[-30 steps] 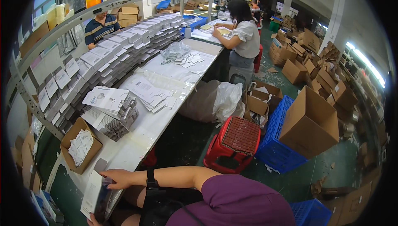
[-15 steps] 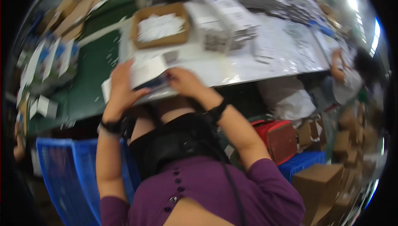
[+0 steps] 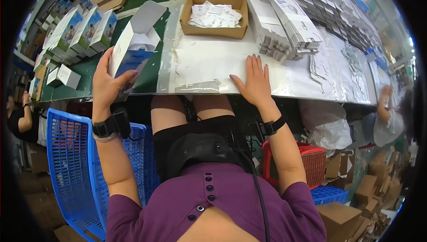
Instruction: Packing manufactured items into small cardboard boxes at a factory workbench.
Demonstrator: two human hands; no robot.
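Note:
My left hand (image 3: 112,78) is wrapped round a white and blue carton (image 3: 126,55), held tilted over the green part of the table. The carton's top flap stands up, and something white shows in its mouth. Flat on the white tabletop (image 3: 200,60) lies my right hand (image 3: 256,80), fingers apart and holding nothing. Beyond it stands a brown cardboard tray (image 3: 213,30) filled with small folded white papers (image 3: 214,16). Stacks of flattened white cartons (image 3: 291,22) lie to the right of the tray.
Several filled cartons (image 3: 82,33) stand at the far left, near a small white box (image 3: 69,76). Blue plastic crates (image 3: 73,162) are by my left side, a red basket (image 3: 311,164) by my right. Other people sit at both ends.
My left hand has lifted the carton off the tabletop and to the left, its flap now up. The right hand has let go and spread on the table. The view has shifted.

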